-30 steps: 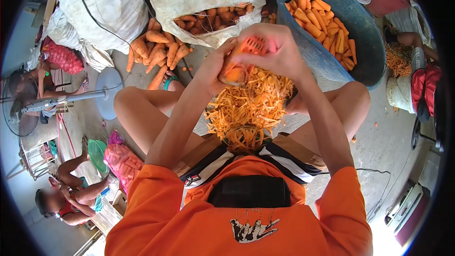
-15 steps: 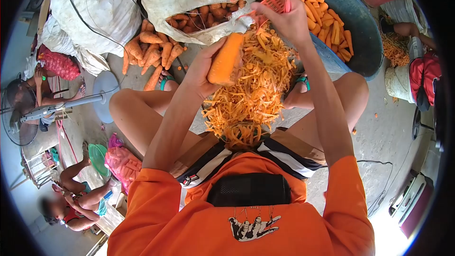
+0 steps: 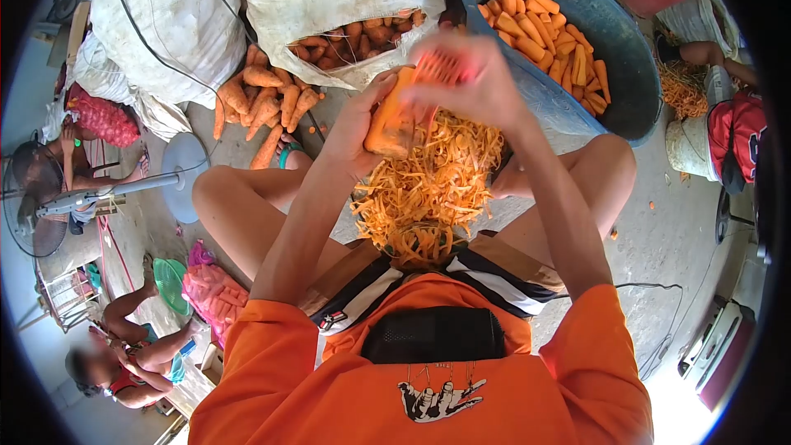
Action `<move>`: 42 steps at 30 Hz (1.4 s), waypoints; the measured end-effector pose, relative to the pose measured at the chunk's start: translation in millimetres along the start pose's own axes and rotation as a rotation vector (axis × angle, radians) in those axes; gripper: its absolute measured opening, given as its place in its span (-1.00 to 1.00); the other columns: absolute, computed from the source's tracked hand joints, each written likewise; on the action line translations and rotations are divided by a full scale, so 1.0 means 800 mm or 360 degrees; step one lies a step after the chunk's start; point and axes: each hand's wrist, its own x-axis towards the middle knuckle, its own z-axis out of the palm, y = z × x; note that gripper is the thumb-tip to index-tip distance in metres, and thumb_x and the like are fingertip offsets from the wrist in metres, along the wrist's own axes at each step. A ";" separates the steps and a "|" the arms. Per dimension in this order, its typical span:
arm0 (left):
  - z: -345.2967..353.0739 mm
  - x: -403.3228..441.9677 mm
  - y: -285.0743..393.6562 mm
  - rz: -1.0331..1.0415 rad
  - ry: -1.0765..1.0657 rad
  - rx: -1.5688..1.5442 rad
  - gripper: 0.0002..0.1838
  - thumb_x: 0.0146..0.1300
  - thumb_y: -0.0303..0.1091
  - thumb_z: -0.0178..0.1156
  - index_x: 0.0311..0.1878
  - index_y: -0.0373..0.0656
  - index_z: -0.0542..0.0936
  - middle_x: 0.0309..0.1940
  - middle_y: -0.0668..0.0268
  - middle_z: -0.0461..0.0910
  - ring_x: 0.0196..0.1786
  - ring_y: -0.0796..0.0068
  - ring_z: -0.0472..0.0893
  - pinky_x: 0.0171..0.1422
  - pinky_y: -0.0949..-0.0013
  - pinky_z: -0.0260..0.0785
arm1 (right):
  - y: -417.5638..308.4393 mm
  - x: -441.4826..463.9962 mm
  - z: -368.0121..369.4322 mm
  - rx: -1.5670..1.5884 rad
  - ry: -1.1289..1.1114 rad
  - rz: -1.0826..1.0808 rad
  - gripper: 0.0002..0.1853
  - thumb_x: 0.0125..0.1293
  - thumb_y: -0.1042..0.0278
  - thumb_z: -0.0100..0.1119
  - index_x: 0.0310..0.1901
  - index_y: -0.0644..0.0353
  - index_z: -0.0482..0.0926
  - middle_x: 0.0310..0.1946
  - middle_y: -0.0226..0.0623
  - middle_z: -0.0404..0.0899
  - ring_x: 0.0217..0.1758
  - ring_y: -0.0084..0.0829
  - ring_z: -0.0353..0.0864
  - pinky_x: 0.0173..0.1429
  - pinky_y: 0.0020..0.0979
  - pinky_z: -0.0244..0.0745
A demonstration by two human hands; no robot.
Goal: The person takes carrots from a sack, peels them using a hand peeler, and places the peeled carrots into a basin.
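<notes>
My left hand (image 3: 357,133) is wrapped round a thick orange carrot (image 3: 386,130), which tilts up to the right. Blurred by motion, my right hand (image 3: 474,82) grips a red slotted peeler (image 3: 441,68) against the carrot's upper right side. Below both hands, a heap of orange peelings (image 3: 428,185) lies between my legs; its near end reaches a container at my lap. Part of the peeler's edge is hidden by my fingers and the blur.
Peeled carrots (image 3: 548,41) lie in a blue tub (image 3: 638,74) at upper right. Unpeeled carrots (image 3: 262,99) are piled beside white sacks (image 3: 169,25). A fan (image 3: 37,198) stands left. Other people sit at the left and right edges, one at lower left (image 3: 136,354).
Half a second ago the peeler was raised off the carrot, up and right; now my right hand has brought it back against the carrot. My left hand keeps its hold.
</notes>
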 end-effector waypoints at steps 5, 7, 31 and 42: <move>-0.020 0.007 -0.006 -0.0053 0.0103 0.0073 -0.63 0.59 -0.15 0.10 0.29 -0.13 0.50 -0.03 0.25 0.67 -0.01 0.39 0.70 0.04 0.28 0.64 | 0.030 0.017 -0.018 -0.0209 0.0175 -0.0232 -0.48 0.19 0.35 0.65 -0.53 0.12 0.32 -0.44 -0.37 0.69 -0.31 -0.67 0.63 -0.33 -0.54 0.49; -0.013 0.000 -0.006 -0.0059 0.0143 -0.0017 -0.63 0.57 -0.14 0.14 0.27 -0.15 0.52 -0.04 0.24 0.67 -0.04 0.39 0.71 0.00 0.29 0.64 | 0.008 0.021 -0.019 -0.0133 0.0308 -0.0068 -0.55 0.20 0.35 0.64 -0.51 0.15 0.41 -0.45 -0.37 0.70 -0.35 -0.69 0.60 -0.34 -0.54 0.48; 0.005 0.003 -0.006 0.0017 0.0193 -0.0093 -0.57 0.59 -0.11 0.12 0.30 -0.23 0.50 -0.02 0.20 0.67 -0.07 0.33 0.72 -0.08 0.25 0.65 | -0.015 -0.013 0.003 -0.0152 -0.0144 -0.0232 -0.72 0.25 0.37 0.59 -0.12 0.25 0.68 -0.26 -0.42 0.74 -0.20 -0.63 0.70 -0.11 -0.57 0.56; 0.000 0.000 -0.010 0.0000 0.0199 -0.0088 -0.63 0.59 -0.15 0.11 0.28 -0.16 0.51 0.07 0.23 0.64 0.00 0.32 0.70 0.07 0.24 0.66 | -0.006 -0.010 0.015 -0.0217 -0.0165 -0.0424 -0.75 0.28 0.40 0.57 -0.31 0.23 0.58 -0.36 -0.26 0.76 -0.37 -0.60 0.71 -0.33 -0.52 0.56</move>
